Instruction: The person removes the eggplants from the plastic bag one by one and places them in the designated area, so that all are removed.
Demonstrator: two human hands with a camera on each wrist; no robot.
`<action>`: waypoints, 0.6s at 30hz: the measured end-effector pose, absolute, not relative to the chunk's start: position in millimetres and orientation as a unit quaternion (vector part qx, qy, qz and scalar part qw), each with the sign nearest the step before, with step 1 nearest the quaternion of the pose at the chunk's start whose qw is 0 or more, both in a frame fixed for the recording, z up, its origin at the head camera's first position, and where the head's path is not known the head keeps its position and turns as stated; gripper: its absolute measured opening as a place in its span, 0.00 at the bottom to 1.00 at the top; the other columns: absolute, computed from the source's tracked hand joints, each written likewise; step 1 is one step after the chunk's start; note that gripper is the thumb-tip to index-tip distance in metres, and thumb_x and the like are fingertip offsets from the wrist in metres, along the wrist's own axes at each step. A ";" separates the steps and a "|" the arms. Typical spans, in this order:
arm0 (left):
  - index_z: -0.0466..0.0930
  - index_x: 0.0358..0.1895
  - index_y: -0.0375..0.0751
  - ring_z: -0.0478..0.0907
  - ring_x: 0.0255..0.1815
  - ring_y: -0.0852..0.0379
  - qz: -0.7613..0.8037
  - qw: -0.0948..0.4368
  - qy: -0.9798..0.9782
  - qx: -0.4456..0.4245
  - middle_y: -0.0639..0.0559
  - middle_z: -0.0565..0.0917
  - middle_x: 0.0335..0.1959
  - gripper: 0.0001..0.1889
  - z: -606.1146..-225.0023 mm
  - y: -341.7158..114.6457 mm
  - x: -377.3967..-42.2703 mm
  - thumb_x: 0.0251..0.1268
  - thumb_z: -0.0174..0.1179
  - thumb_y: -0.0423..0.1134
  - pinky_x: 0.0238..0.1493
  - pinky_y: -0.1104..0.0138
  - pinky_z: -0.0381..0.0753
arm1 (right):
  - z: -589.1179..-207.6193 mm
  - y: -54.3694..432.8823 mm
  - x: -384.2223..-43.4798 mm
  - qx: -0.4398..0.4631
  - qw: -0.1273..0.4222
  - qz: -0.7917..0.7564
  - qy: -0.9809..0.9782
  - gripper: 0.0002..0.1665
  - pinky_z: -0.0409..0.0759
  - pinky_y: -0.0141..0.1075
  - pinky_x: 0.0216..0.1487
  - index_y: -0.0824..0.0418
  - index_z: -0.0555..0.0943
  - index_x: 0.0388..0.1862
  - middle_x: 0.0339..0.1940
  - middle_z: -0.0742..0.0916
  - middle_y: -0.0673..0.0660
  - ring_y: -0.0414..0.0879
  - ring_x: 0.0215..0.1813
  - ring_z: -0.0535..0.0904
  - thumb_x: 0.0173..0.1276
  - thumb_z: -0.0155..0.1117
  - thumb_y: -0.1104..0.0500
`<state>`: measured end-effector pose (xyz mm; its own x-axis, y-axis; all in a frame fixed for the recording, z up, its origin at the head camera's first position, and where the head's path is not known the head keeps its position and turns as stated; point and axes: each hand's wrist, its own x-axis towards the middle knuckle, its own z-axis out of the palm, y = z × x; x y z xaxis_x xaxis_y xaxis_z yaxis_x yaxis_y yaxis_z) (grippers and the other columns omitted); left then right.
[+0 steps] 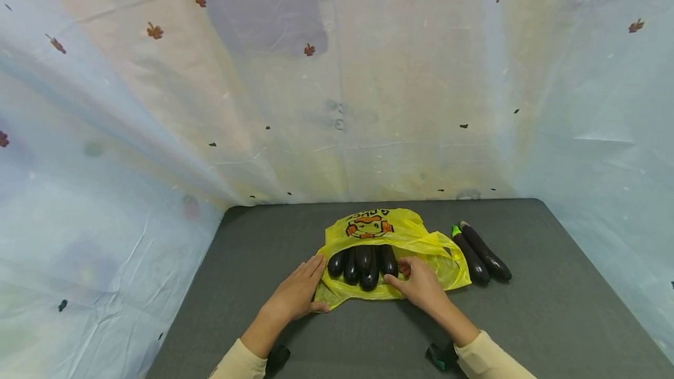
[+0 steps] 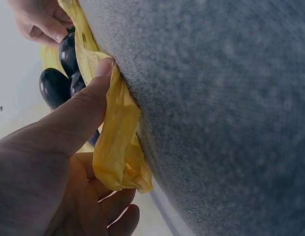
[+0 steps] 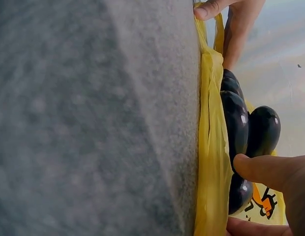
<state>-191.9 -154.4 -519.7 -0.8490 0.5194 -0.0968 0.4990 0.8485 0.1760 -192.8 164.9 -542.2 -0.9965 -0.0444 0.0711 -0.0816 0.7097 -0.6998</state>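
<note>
A yellow plastic bag [image 1: 342,294] printed with a cartoon duck lies on its side, its mouth facing the person. Inside are several glossy dark eggplants [image 1: 364,259], blunt ends outward. The left hand [image 1: 297,291] rests against the bag's left edge, fingers extended and thumb [image 2: 91,98] spread along the near rim. At the mouth's right side, the right hand [image 1: 421,282] holds the end of the rightmost eggplant [image 3: 239,194] between thumb and fingers. Part of the right hand's fingers is hidden behind that eggplant in the right wrist view.
Two more eggplants [image 1: 487,256] lie side by side on the grey table [image 1: 547,285], right of the bag. Two small dark objects [image 1: 439,357] are by the wrists at the near edge. A pale patterned curtain [image 1: 368,104] hangs behind the table and along its sides.
</note>
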 end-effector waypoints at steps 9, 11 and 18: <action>0.57 0.85 0.31 0.57 0.87 0.39 0.070 0.068 0.959 0.266 0.37 0.59 0.86 0.57 -521.4 -154.2 -192.6 0.62 0.77 0.58 0.85 0.47 0.61 | -540.2 166.9 -191.9 0.041 0.017 0.385 -0.922 0.30 0.89 0.54 0.50 0.71 0.85 0.59 0.50 0.89 0.61 0.53 0.48 0.87 0.67 0.82 0.52; 0.57 0.85 0.31 0.57 0.86 0.39 0.069 0.068 0.959 0.266 0.37 0.60 0.86 0.57 -521.3 -154.1 -192.7 0.62 0.77 0.58 0.85 0.47 0.61 | -538.2 167.7 -190.9 0.041 0.011 0.385 -0.922 0.30 0.89 0.54 0.51 0.71 0.85 0.60 0.51 0.89 0.62 0.54 0.49 0.87 0.67 0.81 0.52; 0.57 0.85 0.31 0.57 0.87 0.39 0.064 0.068 0.959 0.267 0.37 0.60 0.86 0.56 -521.8 -154.4 -192.8 0.63 0.77 0.58 0.85 0.47 0.61 | -529.5 170.4 -184.1 0.040 -0.003 0.385 -0.922 0.32 0.88 0.55 0.53 0.71 0.84 0.63 0.52 0.88 0.61 0.55 0.50 0.87 0.69 0.80 0.52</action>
<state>-192.8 -154.4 -521.8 -0.8479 0.5212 -0.0970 0.5038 0.8491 0.1588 -184.1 170.4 -529.5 -0.9968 -0.0759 0.0243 -0.0706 0.6997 -0.7109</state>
